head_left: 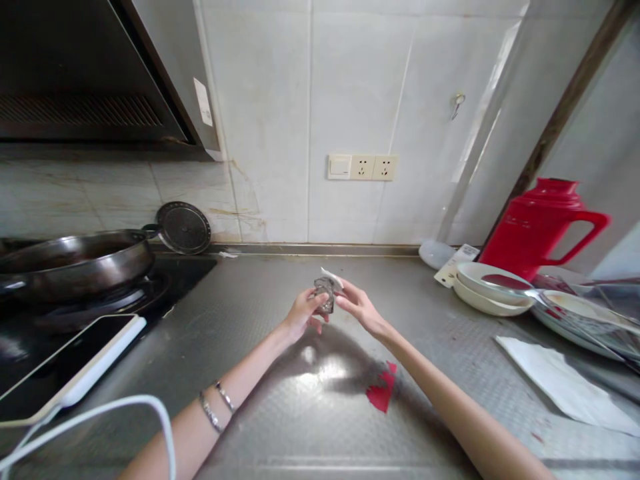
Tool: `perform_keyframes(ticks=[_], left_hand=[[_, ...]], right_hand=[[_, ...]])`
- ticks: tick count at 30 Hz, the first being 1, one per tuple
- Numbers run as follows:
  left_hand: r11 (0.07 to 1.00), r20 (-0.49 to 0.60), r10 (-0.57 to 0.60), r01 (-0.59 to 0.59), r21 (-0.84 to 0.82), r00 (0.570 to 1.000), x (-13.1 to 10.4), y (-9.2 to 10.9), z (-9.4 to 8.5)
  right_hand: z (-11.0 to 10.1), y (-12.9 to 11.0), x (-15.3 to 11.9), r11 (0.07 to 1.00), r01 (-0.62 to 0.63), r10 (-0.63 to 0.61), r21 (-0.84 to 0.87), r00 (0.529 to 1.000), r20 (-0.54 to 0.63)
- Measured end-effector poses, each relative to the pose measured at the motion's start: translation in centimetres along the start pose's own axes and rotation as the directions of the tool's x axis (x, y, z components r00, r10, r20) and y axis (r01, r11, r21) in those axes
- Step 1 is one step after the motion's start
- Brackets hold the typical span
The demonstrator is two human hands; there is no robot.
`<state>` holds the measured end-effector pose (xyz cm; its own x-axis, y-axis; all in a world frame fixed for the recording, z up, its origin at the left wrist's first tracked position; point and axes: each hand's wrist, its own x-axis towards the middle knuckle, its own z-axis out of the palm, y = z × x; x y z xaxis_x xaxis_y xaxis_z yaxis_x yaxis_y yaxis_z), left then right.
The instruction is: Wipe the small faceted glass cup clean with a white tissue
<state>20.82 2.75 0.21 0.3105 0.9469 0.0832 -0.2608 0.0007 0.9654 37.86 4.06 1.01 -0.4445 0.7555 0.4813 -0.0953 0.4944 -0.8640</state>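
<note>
While held by two hands (330, 308): one clear packet (325, 293).

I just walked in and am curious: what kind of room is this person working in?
Most likely a home kitchen. A dark wok sits on a stove at the left under a range hood, and stacked bowls and a red thermos jug stand on the steel counter against a tiled wall.

Bare forearms without sleeves, two thin silver bracelets (217, 405) on the left wrist, slim hands.
</note>
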Motion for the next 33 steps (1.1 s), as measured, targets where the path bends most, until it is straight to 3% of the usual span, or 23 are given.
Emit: perform_keyframes(ticks=[6, 9, 14, 16, 19, 22, 28, 33], left_hand=[[0.989, 0.072, -0.132, 0.136, -0.055, 0.989, 0.2, -0.7, -0.4], [0.985, 0.121, -0.163, 0.169, -0.04, 0.979, 0.3, -0.7, -0.7], [0.979, 0.293, -0.203, 0.185, 0.088, 0.934, 0.4, -0.2, -1.8], [0.982, 0.274, -0.161, 0.126, 0.139, 0.948, 0.6, -0.3, -1.9], [0.978, 0.163, -0.014, -0.02, 0.206, 0.987, 0.8, -1.0, -1.5], [0.946, 0.096, 0.113, -0.137, 0.292, 0.989, 0.8, -1.7, -0.8], [0.916, 0.02, 0.178, -0.173, 0.363, 0.984, 0.6, -1.8, -0.2], [0.906, 0.035, 0.224, -0.221, 0.36, 0.974, 0.6, -1.9, -0.3]], right_hand=[[1.4, 1.5, -0.2, 0.998, 0.033, -0.036, -0.056, 0.997, -0.07], [1.6, 1.7, -0.2, 1.0, -0.029, 0.028, -0.01, 0.994, -0.105], [1.2, 0.3, 0.1, 0.986, -0.16, 0.165, 0.049, 0.978, -0.124], [1.1, -0.4, 0.2, 0.982, -0.184, 0.19, 0.052, 0.971, -0.146], [1.3, -0.9, 0.3, 0.974, -0.214, 0.224, 0.074, 0.956, -0.187], [1.7, -0.8, 0.3, 0.977, -0.203, 0.213, 0.066, 0.955, -0.204], [2.1, -0.1, 0.1, 0.991, -0.132, 0.134, 0.025, 0.966, -0.22], [1.5, 0.1, 0.1, 0.991, -0.116, 0.096, -0.06, 0.959, -0.268]])
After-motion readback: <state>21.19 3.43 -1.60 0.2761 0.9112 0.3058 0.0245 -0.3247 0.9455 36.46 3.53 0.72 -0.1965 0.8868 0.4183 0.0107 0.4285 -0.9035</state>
